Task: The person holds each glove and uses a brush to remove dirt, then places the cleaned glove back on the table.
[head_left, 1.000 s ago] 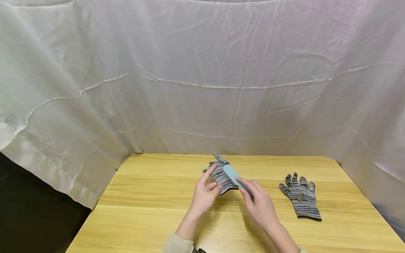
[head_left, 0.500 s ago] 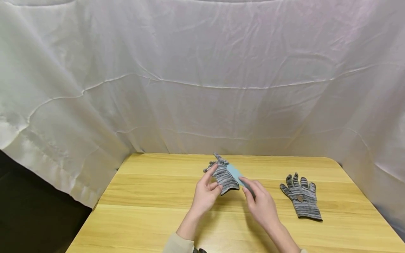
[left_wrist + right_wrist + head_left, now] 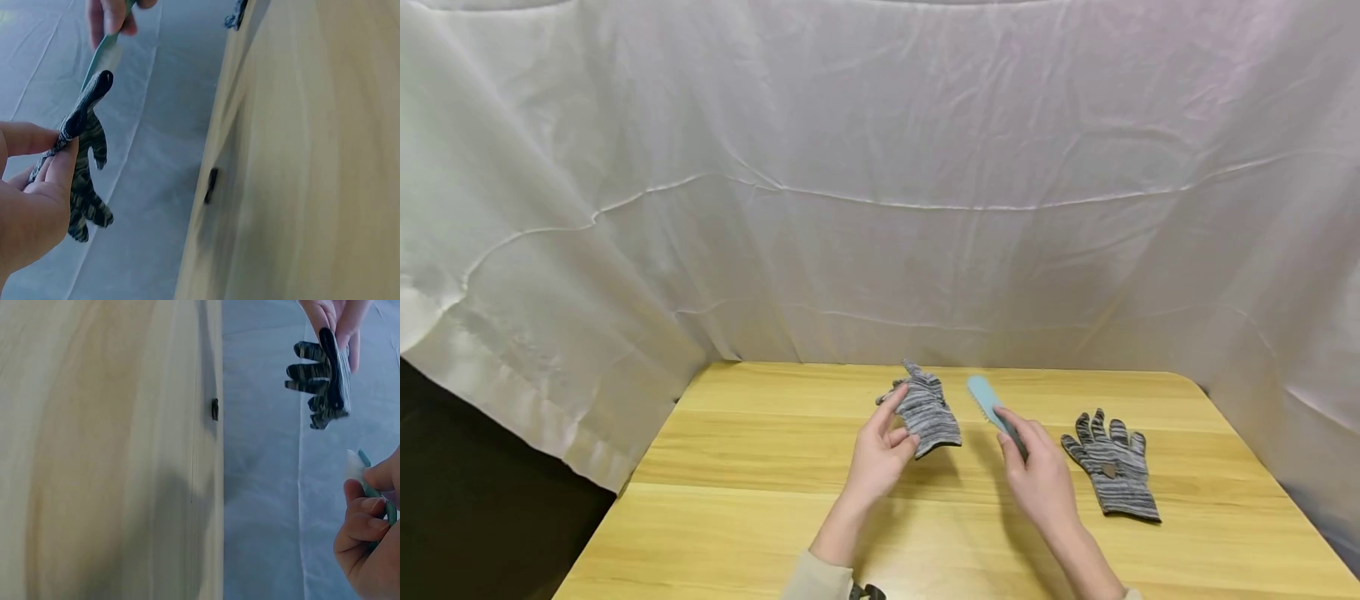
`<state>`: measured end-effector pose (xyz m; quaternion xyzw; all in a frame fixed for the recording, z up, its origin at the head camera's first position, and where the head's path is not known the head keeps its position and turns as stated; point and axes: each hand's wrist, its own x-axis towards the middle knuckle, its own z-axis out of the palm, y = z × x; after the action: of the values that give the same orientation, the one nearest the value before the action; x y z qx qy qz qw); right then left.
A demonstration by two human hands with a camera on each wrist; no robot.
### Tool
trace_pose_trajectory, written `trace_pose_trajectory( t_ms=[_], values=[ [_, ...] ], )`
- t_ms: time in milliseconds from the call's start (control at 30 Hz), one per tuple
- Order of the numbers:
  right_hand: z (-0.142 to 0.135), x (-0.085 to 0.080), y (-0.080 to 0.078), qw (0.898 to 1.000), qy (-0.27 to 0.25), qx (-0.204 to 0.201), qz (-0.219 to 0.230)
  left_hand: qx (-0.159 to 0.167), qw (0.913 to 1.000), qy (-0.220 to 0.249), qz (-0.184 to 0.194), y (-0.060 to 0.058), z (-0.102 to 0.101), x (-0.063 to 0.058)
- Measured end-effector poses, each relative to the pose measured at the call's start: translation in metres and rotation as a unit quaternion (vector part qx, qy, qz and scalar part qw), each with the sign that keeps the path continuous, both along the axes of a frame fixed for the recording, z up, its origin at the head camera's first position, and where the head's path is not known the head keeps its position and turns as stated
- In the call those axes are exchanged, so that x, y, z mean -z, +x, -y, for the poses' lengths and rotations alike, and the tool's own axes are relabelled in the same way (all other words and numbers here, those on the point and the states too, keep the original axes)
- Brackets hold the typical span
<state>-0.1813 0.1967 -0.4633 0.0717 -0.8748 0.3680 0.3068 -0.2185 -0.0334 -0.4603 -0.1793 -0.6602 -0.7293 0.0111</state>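
In the head view my left hand (image 3: 880, 458) pinches a grey-and-black knit glove (image 3: 931, 412) by its side, holding it above the wooden table. The glove's fingers point away and its dark-edged cuff faces me. My right hand (image 3: 1041, 471) grips the dark handle of a light blue brush (image 3: 983, 396), bristles toward the glove. A gap separates brush and glove in the head view. From the right wrist camera, the brush's pale bristles (image 3: 354, 467) show beside my curled fingers. The left wrist view has the folded cuff (image 3: 94, 94) between my thumb and fingers.
A second matching glove (image 3: 1112, 471) lies flat on the table (image 3: 737, 500) at the right, a brown patch on it. Pale curtains (image 3: 880, 183) hang behind and at the sides. A small dark object (image 3: 211, 185) sits near the table's edge in the wrist views.
The brush was against the glove's surface near its cuff; now my right hand has drawn it off to the right. The left hand and its glove have shifted slightly left.
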Motion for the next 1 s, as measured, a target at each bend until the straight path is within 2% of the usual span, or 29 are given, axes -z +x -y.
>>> trace_pose_trajectory(
  t_ms=[133, 300, 633, 833, 1000],
  values=[
    [-0.009, 0.000, 0.002, 1.000, -0.010, -0.003, 0.007, 0.002, 0.9999, -0.008, -0.007, -0.004, 0.013, -0.004],
    [-0.027, -0.002, 0.006, 1.000, 0.003, 0.000, 0.013, -0.008, 0.9996, -0.024, -0.013, -0.011, 0.035, -0.009],
    [-0.072, -0.006, 0.013, 0.997, 0.046, 0.032, 0.044, -0.011, 0.9966, -0.078, -0.025, -0.036, 0.101, -0.020],
    [-0.098, -0.004, 0.019, 0.996, 0.058, 0.045, 0.050, 0.005, 0.9905, -0.135, -0.025, -0.048, 0.147, -0.022],
    [-0.117, 0.000, 0.026, 0.994, 0.064, 0.063, 0.067, 0.002, 0.9794, -0.202, -0.013, -0.052, 0.186, -0.024]
  ],
)
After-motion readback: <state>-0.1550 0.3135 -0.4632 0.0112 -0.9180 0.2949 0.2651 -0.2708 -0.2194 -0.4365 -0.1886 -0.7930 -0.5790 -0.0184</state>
